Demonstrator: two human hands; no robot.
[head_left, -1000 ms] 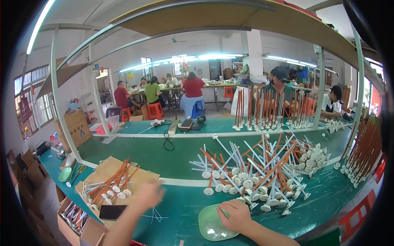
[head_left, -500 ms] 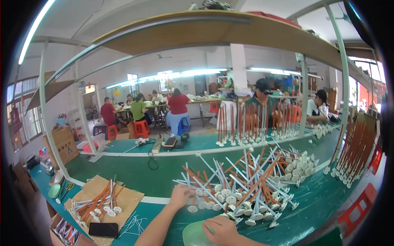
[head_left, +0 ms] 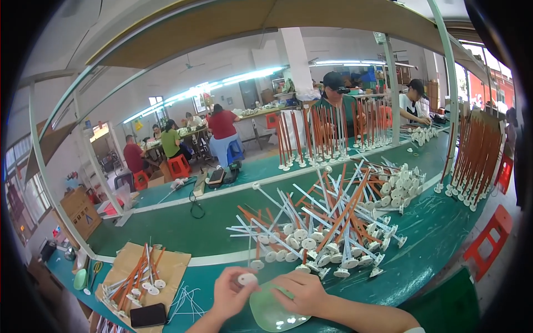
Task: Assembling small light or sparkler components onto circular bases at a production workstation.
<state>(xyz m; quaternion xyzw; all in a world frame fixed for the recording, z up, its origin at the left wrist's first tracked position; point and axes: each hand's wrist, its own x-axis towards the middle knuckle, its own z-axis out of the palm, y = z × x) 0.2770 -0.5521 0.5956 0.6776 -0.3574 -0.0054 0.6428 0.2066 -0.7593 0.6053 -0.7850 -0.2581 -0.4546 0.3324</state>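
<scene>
One white disc (head_left: 247, 279) sits between the thumb and fingers of the left hand (head_left: 229, 294), which is closed on it, above the worktop (head_left: 206, 277) by its near edge. It lies at the fingertips, on the side toward the right hand (head_left: 302, 294). That hand has its fingers bent over a pale green dish (head_left: 269, 312) just beside the left hand; whether they grip it I cannot tell. Beyond both hands, toward the worktop's far edge and right end, spreads a heap of disc-footed sticks (head_left: 308, 243), orange and white. Toward the left end lie thin white strips (head_left: 187, 304), a black phone (head_left: 149, 315) and a cardboard sheet (head_left: 175, 263) bearing a smaller bundle (head_left: 132, 279).
</scene>
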